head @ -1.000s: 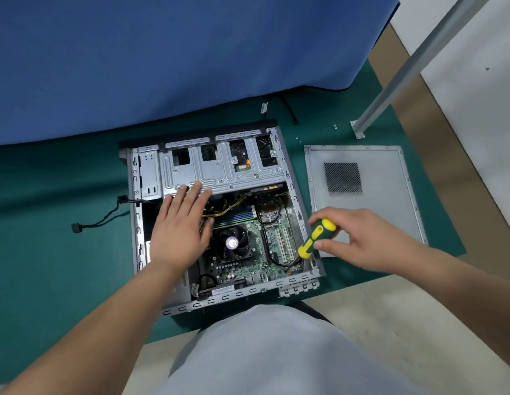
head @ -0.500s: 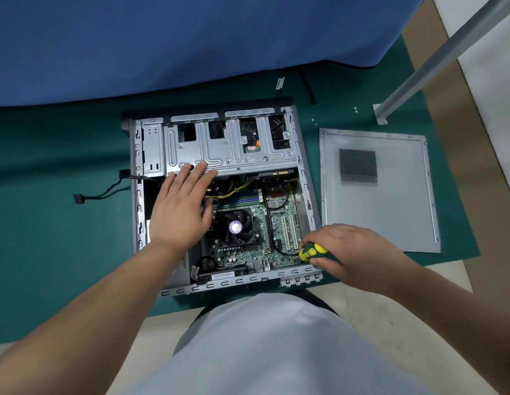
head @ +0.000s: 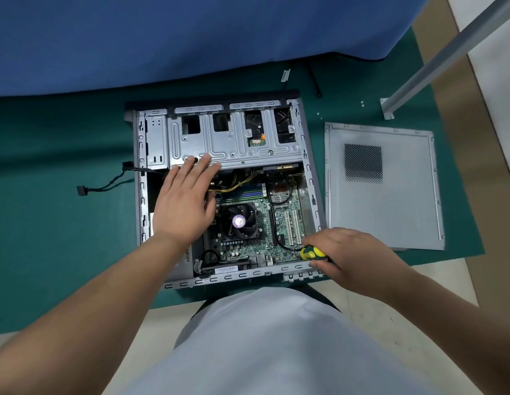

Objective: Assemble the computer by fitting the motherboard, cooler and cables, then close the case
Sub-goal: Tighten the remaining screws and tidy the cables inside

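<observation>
we see the left hand (head: pixel 185 201) flat, fingers straight, resting inside the open case (head: pixel 141 195) with fingertips on the drive cage (head: pixel 233 138). right of it sit the cooler (head: pixel 239 222) and motherboard (head: pixel 285 223). the right hand (head: pixel 347 256) grips a yellow-green screwdriver (head: pixel 312 253) at the board's near right corner. the side panel (head: pixel 390 209) lies just beside the case on the green mat (head: pixel 62 223).

The right hand (head: pixel 350 258) with the screwdriver (head: pixel 312 253) has come down from above the case's (head: pixel 312 178) right wall, near the side panel (head: pixel 390 195), to the near right corner of the motherboard (head: pixel 282 229). More of the handle is now hidden by the fingers, only its yellow-green end showing.
</observation>
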Demonstrator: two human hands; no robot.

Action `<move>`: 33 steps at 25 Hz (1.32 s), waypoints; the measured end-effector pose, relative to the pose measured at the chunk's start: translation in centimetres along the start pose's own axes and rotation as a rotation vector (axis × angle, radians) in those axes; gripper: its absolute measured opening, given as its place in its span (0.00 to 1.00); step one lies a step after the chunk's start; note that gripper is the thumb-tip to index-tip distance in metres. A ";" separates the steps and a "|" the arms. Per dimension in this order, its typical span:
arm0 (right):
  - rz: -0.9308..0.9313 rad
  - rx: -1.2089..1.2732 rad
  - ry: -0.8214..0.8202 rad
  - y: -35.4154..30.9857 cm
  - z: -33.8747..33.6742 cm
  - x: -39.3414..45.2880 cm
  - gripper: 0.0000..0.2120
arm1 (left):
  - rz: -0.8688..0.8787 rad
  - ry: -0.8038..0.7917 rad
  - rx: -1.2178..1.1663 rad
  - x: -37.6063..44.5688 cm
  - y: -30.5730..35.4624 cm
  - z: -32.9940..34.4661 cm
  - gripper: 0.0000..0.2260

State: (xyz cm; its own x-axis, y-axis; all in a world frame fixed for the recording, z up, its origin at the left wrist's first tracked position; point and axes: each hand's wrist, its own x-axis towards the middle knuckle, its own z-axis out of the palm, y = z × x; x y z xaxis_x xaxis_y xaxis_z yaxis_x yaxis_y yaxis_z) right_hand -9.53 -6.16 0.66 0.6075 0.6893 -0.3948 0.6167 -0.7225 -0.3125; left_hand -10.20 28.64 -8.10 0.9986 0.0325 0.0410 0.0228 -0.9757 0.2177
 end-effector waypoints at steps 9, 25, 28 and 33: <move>0.106 -0.218 0.088 -2.3 -0.1 0.4 0.11 | 0.002 0.000 -0.002 0.0 0.1 -0.1 0.27; -0.038 -0.383 -0.153 -2.2 -2.1 0.7 0.26 | 0.014 0.006 0.015 0.0 0.0 0.1 0.29; -0.148 -0.331 -0.243 -2.3 -2.5 0.5 0.14 | 0.017 0.009 0.014 0.0 0.1 0.1 0.29; 0.059 -0.475 -0.081 -3.0 -2.2 1.3 0.30 | 0.015 0.004 0.024 -0.1 0.2 0.1 0.29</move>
State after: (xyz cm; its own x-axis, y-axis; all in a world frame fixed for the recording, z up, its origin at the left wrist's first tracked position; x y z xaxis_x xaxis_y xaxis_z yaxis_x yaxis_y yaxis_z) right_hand -9.49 -2.99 2.98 0.6190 0.6279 -0.4718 0.7542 -0.6429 0.1338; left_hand -10.27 28.46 -8.16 0.9987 0.0187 0.0484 0.0090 -0.9810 0.1938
